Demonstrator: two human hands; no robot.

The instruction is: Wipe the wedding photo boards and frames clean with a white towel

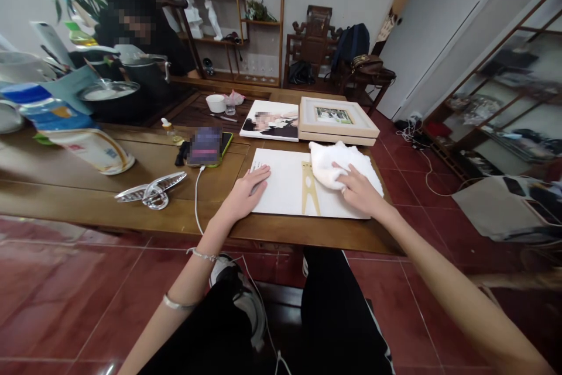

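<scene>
A white flat panel (281, 188) with small print by its left edge and a tan A-shaped figure (309, 191) lies near the table's front edge. My left hand (250, 191) rests on the panel's left edge, palm down with fingers stretched out. Bunched on the panel's right part is a white towel (325, 161), and my right hand (357, 188) holds it against the surface, fingers pressed into the cloth. The towel covers the panel's upper right corner and hangs over its right side.
Behind the panel lie a photo panel (270, 120) and a light wooden picture frame (338, 120). To the left are a charging phone (206, 147), a silver hair clip (151, 191), a small dropper bottle (171, 132) and a large blue-capped bottle (74, 132). A person in black sits behind pots.
</scene>
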